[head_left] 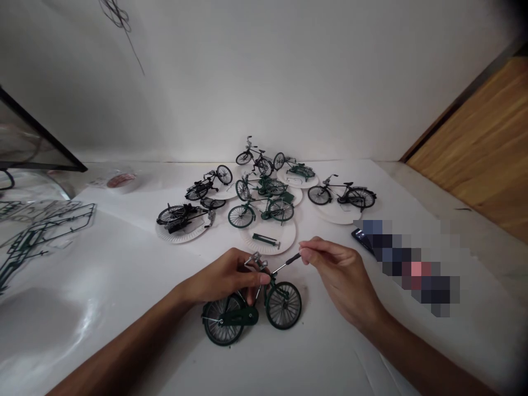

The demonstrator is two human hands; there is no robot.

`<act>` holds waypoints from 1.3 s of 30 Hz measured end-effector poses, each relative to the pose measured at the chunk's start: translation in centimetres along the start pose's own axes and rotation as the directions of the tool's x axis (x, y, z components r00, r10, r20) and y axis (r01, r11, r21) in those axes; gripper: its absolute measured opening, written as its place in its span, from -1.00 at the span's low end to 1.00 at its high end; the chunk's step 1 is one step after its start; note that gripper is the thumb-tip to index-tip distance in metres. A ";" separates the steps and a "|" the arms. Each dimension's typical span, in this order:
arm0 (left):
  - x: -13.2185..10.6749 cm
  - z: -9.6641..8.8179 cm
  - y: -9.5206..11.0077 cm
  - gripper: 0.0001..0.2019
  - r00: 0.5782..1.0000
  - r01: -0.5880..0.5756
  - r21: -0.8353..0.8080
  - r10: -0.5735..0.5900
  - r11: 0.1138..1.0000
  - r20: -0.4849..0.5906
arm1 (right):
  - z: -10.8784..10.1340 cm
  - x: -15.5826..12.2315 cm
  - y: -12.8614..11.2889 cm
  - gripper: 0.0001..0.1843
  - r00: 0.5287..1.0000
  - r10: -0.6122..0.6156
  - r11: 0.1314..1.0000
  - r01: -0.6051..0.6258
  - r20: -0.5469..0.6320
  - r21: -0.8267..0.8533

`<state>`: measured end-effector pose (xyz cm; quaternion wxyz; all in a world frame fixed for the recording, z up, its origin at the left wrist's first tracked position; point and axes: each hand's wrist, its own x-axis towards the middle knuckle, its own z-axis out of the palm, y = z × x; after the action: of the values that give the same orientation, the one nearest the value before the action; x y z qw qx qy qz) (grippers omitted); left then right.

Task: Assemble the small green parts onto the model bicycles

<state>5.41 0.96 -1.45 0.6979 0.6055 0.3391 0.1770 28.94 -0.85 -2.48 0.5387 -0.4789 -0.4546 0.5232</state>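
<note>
A small dark green model bicycle (251, 311) stands on the white table (124, 308) right in front of me. My left hand (225, 278) is closed round its frame and handlebar area, holding it upright. My right hand (340, 272) pinches a thin screwdriver (286, 263) whose tip points left at the bicycle's front, near the handlebars.
Several more model bicycles (259, 212) stand or lie on white paper plates (270, 239) behind. Green plastic part frames (37, 231) lie at the left, next to a dark-edged panel (37, 143). A dark object (361, 236) lies at the right by a blurred patch. A white wall rises behind.
</note>
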 end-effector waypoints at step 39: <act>-0.1 -0.1 0.0 -0.69 1.000 0.027 0.016 -0.027 1.000 -0.003 | 0.0 0.3 0.3 -0.73 0.994 0.106 0.992 -0.107 0.022 0.073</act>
<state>5.30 0.94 -1.48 0.6947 0.6063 0.3497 0.1658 28.93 -0.51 -2.78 0.5235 -0.4774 -0.4135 0.5719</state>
